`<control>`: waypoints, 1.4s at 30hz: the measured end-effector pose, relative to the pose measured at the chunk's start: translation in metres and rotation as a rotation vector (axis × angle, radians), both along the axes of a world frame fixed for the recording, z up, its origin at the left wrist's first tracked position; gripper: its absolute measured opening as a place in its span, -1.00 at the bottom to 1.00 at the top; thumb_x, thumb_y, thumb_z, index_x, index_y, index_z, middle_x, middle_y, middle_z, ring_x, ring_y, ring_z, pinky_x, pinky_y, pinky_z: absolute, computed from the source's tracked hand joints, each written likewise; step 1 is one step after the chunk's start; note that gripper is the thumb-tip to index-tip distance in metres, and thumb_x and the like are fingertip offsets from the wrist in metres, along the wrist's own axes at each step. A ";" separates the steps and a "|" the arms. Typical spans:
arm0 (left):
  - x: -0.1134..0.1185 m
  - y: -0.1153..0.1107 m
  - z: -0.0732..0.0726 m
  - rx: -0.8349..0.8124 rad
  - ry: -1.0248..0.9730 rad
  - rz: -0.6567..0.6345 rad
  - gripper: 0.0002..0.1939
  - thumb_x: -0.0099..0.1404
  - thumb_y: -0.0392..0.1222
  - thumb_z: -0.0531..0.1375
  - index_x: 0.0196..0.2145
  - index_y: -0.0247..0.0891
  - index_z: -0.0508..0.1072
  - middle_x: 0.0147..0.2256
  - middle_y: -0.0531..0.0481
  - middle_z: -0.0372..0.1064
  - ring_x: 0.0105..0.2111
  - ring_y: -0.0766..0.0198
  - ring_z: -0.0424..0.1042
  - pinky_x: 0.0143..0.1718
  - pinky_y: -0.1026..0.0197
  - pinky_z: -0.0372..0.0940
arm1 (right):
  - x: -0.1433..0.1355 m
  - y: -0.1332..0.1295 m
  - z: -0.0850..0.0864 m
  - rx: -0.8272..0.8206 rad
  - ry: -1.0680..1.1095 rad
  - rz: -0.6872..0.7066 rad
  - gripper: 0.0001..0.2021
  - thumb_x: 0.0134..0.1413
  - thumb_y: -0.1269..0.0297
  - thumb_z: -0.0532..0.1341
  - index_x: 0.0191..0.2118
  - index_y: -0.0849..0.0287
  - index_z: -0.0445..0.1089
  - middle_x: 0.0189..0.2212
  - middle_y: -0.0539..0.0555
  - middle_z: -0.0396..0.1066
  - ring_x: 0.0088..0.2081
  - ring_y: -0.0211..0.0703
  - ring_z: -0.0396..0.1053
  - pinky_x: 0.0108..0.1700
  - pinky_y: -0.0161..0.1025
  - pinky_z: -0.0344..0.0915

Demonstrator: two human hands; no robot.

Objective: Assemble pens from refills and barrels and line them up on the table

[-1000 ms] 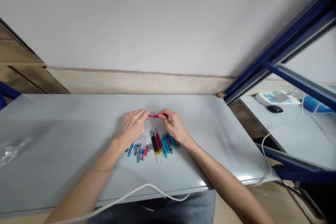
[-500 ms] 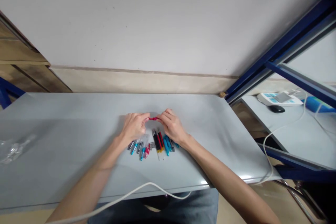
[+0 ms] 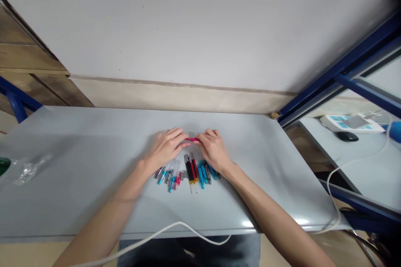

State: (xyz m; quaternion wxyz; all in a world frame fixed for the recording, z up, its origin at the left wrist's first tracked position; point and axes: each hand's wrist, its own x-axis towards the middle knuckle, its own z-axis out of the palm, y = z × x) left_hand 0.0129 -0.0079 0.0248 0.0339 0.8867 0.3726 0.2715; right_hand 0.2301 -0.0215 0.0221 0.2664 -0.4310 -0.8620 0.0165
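A slim pink pen part (image 3: 192, 139) spans the gap between my two hands above the table. My left hand (image 3: 167, 147) has its fingertips at the left end of the pen part, with the thumb just below. The right end sits in the closed fingers of my right hand (image 3: 213, 148). Below them lie clear pen barrels with blue and pink tips (image 3: 167, 174), partly hidden by my left hand. Black and red ink refills (image 3: 191, 167) lie in the middle. Blue and grey pen parts (image 3: 205, 174) lie beside my right hand.
The grey table (image 3: 94, 167) reaches back to the wall. Crumpled clear plastic (image 3: 28, 171) lies at the left. A white cable (image 3: 169, 225) crosses the front edge. To the right, beyond a blue frame (image 3: 332, 62), are a black mouse (image 3: 346, 136) and a white device (image 3: 351, 124).
The view has shifted slightly. My left fingers have changed their hold on the pen part, with the thumb now lower and stretched out. My right hand keeps its grip.
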 end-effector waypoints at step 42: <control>-0.003 -0.019 -0.009 -0.071 0.086 0.226 -0.77 0.29 -0.33 0.07 -0.49 -0.18 0.41 -0.52 0.05 0.50 -0.53 0.23 0.43 -0.50 0.16 -0.07 | -0.005 -0.021 -0.004 0.027 0.133 0.051 -0.78 0.43 0.35 0.06 -0.07 0.09 0.47 -0.31 0.09 0.53 -0.13 0.02 0.28 -0.01 -0.04 0.17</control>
